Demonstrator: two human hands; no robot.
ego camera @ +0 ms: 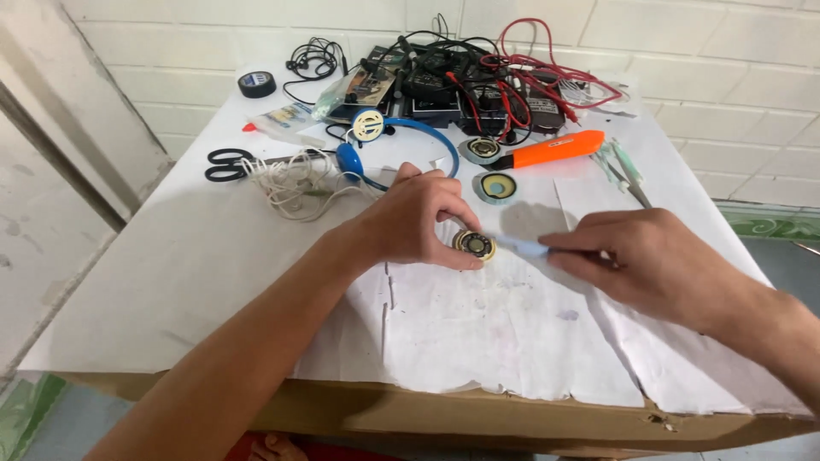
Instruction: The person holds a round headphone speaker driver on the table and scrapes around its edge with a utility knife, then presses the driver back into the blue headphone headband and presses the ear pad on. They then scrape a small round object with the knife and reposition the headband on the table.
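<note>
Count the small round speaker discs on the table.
3 loose: one disc pinched in the left hand, one beside the orange tool, one at that tool's tip. A fourth sits on the blue headphones; the cable pile may hide more.
</note>
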